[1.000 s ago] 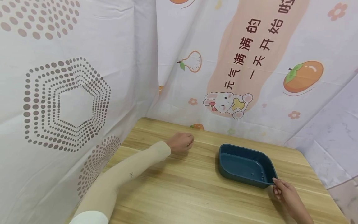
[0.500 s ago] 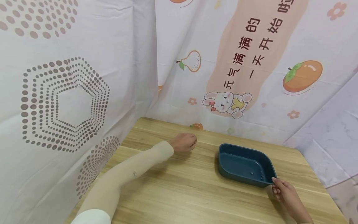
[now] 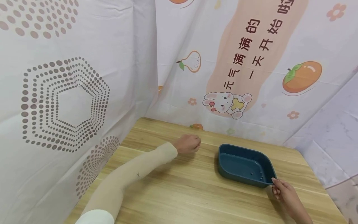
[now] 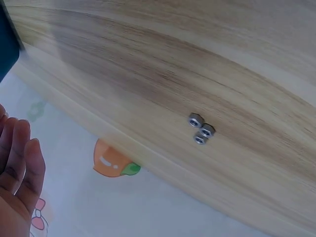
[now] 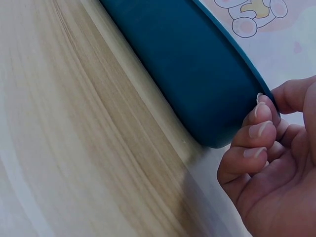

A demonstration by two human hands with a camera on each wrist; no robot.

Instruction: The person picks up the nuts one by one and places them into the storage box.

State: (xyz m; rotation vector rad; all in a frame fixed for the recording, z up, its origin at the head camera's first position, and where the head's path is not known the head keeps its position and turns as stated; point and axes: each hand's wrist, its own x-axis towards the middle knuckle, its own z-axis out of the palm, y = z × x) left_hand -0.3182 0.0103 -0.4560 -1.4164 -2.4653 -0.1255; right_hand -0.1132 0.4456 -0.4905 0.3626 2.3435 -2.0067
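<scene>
Left hand (image 3: 186,143) partly hidden, small bits (image 3: 261,178) too tiny to name
Curled fingers conceal whether the hand holds anything, and the left wrist view's edge crops them. Both wrist views cut off the blue tray (image 3: 241,166) and hide its inside, where the bits lie. The right hand (image 3: 283,191) runs past the right wrist view's edge.

Nuts (image 3: 261,178), probably, in tray (image 3: 237,163) on table (image 3: 179,193)
</scene>
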